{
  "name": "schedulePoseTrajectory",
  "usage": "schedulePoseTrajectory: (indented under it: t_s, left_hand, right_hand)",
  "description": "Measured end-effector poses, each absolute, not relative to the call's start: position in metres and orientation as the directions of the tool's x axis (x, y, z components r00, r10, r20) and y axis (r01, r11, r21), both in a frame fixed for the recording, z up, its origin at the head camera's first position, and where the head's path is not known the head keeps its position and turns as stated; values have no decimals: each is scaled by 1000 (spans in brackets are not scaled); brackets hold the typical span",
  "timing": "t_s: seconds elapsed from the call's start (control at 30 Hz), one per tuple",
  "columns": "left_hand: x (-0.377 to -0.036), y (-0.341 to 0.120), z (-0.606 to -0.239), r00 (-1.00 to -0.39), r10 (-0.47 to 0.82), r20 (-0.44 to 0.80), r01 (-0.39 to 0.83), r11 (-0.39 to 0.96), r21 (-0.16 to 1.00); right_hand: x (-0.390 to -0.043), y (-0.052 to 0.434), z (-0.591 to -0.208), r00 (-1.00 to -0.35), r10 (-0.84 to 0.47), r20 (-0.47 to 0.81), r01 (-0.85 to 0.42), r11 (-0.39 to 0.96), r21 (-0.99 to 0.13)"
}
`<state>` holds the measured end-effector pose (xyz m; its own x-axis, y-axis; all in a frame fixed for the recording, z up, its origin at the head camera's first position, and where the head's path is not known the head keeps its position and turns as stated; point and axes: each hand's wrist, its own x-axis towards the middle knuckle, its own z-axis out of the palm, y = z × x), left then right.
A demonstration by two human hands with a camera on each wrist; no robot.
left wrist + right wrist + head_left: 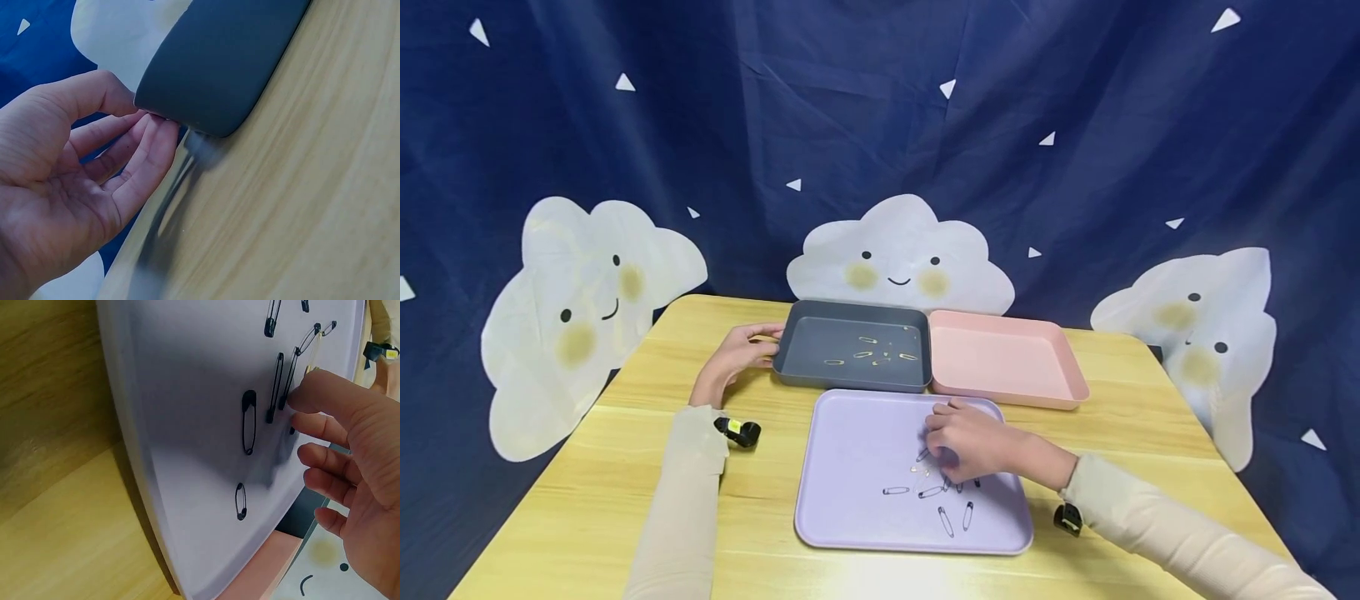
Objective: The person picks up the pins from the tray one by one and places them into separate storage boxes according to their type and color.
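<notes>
A wood-grain table (pixel 760 517) is spreading across the lower part of the head view, its pale yellow top narrowing toward a far edge with rounded corners. Three shallow rectangular trays are resting directly on it. A dark grey tray (pixel 812 342) and a pink tray (pixel 1000 358) are sitting side by side near the far edge, the grey one standing on the left. A lavender tray (pixel 857 442) is lying just in front of them, spanning the seam between the two.

The right hand (pixel 973 443) partly hides black safety pins (pixel 959 487); the left wrist view crops the gray tray (pixel 215 62).
</notes>
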<state>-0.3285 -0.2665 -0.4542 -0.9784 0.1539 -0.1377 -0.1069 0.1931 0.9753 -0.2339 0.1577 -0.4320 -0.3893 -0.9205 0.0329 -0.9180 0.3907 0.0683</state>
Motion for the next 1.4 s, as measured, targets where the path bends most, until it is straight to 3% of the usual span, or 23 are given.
schedulePoseTrajectory:
  t_s: [0.27, 0.63, 1.4]
  left_hand:
    - [-334, -271, -467, -982, 138, -127, -95, 215, 972]
    - [-319, -263, -442, -978, 159, -134, -101, 200, 975]
    - [-319, -261, -438, -978, 151, -147, -118, 186, 975]
  right_hand:
    - [-233, 149, -434, -368, -929, 39, -926, 370, 73]
    - [-231, 139, -432, -390, -921, -3, -921, 390, 15]
    - [-234, 134, -430, -379, -925, 13, -925, 379, 29]
